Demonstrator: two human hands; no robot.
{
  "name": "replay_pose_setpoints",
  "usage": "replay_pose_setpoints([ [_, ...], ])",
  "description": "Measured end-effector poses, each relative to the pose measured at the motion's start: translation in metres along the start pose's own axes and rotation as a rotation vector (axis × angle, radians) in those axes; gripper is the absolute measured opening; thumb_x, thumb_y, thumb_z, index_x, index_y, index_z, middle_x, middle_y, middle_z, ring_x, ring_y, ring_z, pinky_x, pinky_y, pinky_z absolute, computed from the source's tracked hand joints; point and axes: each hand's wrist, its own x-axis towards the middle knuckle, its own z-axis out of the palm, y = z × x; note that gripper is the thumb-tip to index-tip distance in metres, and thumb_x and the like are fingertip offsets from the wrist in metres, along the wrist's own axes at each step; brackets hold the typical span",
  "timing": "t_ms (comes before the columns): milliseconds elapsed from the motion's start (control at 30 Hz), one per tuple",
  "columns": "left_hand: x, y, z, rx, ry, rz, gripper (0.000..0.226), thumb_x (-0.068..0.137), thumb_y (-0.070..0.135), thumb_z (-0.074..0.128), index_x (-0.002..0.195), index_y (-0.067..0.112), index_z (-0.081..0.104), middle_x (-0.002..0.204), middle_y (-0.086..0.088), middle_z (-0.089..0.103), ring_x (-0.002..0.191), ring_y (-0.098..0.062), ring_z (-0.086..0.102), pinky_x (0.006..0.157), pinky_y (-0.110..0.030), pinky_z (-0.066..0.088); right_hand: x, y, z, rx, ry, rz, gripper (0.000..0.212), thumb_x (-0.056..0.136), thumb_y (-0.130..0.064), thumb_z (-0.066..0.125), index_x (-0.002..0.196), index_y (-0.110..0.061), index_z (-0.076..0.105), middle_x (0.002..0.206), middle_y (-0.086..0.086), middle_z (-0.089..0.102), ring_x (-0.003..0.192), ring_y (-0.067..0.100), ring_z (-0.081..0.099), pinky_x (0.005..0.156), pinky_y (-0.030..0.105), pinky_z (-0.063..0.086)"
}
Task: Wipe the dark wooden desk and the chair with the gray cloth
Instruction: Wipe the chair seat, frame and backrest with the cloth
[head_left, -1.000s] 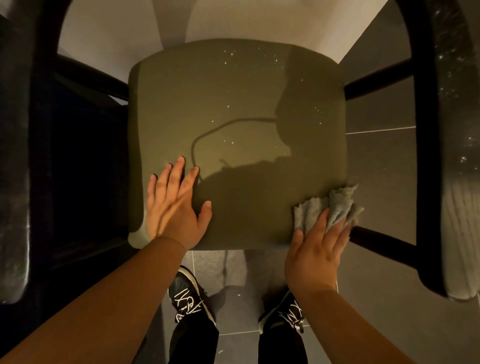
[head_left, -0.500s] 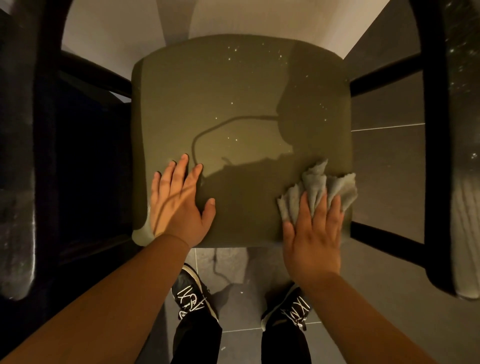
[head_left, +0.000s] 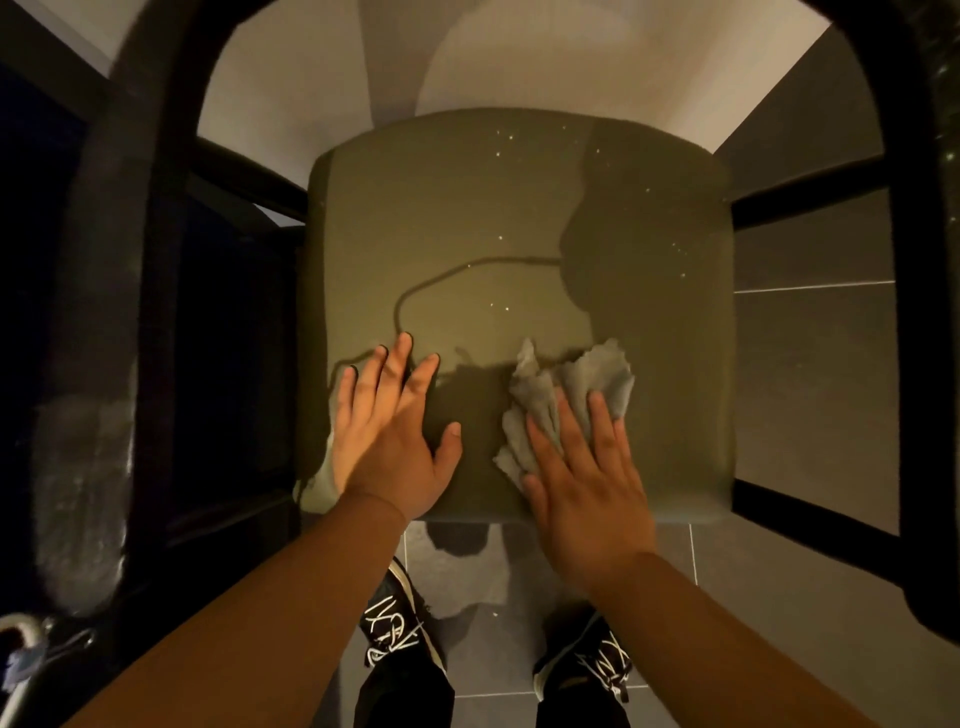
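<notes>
Left hand (head_left: 387, 441): palm down, fingers (head_left: 400, 364) straight and spread, resting flat on the near left part of the chair (head_left: 519, 218) seat, holding nothing. Right hand (head_left: 582, 488): palm down, fingers extended, pressing the crumpled gray cloth (head_left: 571, 379) onto the seat's near centre. Both forearms reach forward over the seat's front edge.

The right hand (head_left: 587, 488) covers the near part of the gray cloth (head_left: 571, 384); the chair (head_left: 519, 218) runs off the edges at 3, 9 and 12 o'clock; a pale curved object (head_left: 21, 639) at 7 o'clock is cut off and too blurred to name; the space at 9 o'clock is too dark to read.
</notes>
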Motion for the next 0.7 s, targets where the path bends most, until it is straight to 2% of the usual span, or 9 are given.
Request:
replay_pose_setpoints([
  [200,0.001,-0.003,0.004,-0.021,-0.017,-0.003,0.079,0.09,0.061,0.044,0.161,0.031,0.029,0.175,-0.001,0.014,0.16,-0.028,0.014,0.13,-0.052,0.009,0.07,-0.008,-0.009,-0.008,0.028,-0.116,0.061,0.108,-0.047,0.031,0.163,-0.02,0.035,0.174,0.011,0.018,0.161,0.037,0.004,0.13,0.053,0.009],
  [300,0.002,-0.004,0.004,-0.028,-0.025,0.006,0.079,0.09,0.061,0.043,0.161,0.03,0.03,0.175,-0.001,0.013,0.16,-0.028,0.014,0.13,-0.052,0.008,0.092,-0.024,-0.013,0.03,0.026,-0.006,0.062,0.108,-0.047,0.029,0.166,-0.023,0.025,0.176,0.008,0.007,0.162,0.033,-0.003,0.131,0.048,0.001],
  [367,0.002,-0.005,0.004,-0.054,-0.032,0.015,0.079,0.09,0.06,0.044,0.161,0.03,0.029,0.175,-0.001,0.012,0.16,-0.028,0.013,0.13,-0.052,0.006,0.072,-0.033,-0.008,0.039,0.012,0.036,0.062,0.108,-0.047,0.028,0.166,-0.025,0.022,0.176,0.007,0.004,0.162,0.032,-0.007,0.131,0.049,0.0],
  [500,0.001,-0.007,0.005,-0.055,-0.025,0.03,0.083,0.085,0.057,0.047,0.161,0.031,0.029,0.175,0.0,0.01,0.161,-0.026,0.011,0.13,-0.052,0.006,0.021,-0.038,0.007,-0.029,0.0,-0.18,0.061,0.107,-0.044,0.039,0.164,-0.024,0.031,0.175,0.007,0.012,0.161,0.037,0.002,0.13,0.054,0.01],
  [600,0.001,-0.007,0.01,-0.038,0.006,0.024,0.079,0.085,0.056,0.043,0.157,0.026,0.031,0.175,-0.001,0.009,0.161,-0.027,0.01,0.13,-0.053,0.005,0.046,-0.027,0.0,-0.067,-0.016,-0.3,0.062,0.107,-0.046,0.033,0.164,-0.024,0.031,0.175,0.008,0.014,0.162,0.035,0.004,0.13,0.052,0.012],
  [700,0.0,-0.006,0.014,-0.062,0.043,0.022,0.074,0.088,0.052,0.042,0.154,0.02,0.035,0.173,-0.004,0.015,0.16,-0.027,0.012,0.129,-0.054,0.004,0.083,-0.023,-0.01,-0.065,-0.013,-0.364,0.06,0.106,-0.044,0.035,0.161,-0.022,0.037,0.174,0.008,0.018,0.162,0.034,0.008,0.13,0.053,0.016],
])
